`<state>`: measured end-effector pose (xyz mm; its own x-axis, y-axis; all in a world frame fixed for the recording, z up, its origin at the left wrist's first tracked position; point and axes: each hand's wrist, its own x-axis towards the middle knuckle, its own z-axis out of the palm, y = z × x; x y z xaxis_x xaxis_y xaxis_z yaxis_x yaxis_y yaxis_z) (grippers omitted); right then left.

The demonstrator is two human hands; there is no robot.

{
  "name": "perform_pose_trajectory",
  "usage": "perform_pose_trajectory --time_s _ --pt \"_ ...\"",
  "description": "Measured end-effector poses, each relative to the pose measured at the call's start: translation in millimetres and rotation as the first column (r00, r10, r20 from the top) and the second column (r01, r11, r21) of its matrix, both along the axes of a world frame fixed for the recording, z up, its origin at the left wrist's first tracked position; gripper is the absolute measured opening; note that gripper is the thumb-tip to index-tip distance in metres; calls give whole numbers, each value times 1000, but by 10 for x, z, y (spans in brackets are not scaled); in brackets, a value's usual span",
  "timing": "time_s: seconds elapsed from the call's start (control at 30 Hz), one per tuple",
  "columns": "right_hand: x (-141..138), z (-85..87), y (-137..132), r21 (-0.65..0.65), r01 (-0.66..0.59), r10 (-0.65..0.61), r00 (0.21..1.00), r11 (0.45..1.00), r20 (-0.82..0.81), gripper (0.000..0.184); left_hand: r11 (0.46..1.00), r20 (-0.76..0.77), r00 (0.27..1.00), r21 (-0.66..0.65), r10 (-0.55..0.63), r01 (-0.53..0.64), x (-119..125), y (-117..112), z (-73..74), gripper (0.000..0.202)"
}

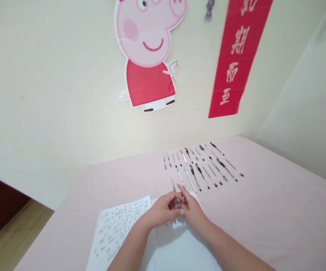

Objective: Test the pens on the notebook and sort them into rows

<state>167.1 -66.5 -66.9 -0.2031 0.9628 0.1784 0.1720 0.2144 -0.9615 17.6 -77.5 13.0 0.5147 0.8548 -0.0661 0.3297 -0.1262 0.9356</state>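
My left hand [162, 209] and my right hand [193, 211] meet over an open notebook [180, 246]. A slim clear pen [178, 203] stands between them, its thin end pointing away from me. The left fingers are closed round the pen's near side. My right fingers press against it from the other side, with the index finger stretched forward. Part of the pen is hidden by the fingers. The notebook's left page [120, 226] carries rows of dark handwriting. Some dark marks or small parts show on the right page under my hands, too covered to make out.
Two slanting rows of pens and refills lie beyond the notebook, among them a blue-and-white pen [189, 178], a pink pen [183, 156] and a black-gripped pen [227, 169]. A pale pink cloth [278, 210] covers the table. The wall [67, 113] rises behind its far edge.
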Motion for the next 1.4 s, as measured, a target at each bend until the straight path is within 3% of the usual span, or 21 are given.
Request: perform_pose_trajectory --time_s 0.1,0.23,0.37,0.57,0.77,1.17,1.4 --pt "-7 43 -18 -10 49 -48 997 999 56 58 992 -179 982 115 63 -43 -14 85 -2 22" --pt "-7 85 -27 6 78 -78 993 997 84 50 975 -338 932 213 129 -58 -21 272 -127 26" --pt "9 94 -13 19 120 -122 985 993 125 48 961 -434 893 276 124 1 24 432 -211 24" --pt "34 116 -8 79 212 -221 966 974 130 50 952 -552 830 290 85 94 118 546 -165 25" --pt "45 143 -30 131 168 -191 963 977 190 49 943 -594 801 306 80 133 102 559 -155 27" --pt "43 175 -44 126 150 -178 953 981 246 45 944 -532 817 328 221 -42 74 504 -294 52" --pt "34 156 -41 152 138 -172 956 979 237 45 926 -536 794 366 287 -87 131 476 -274 34"
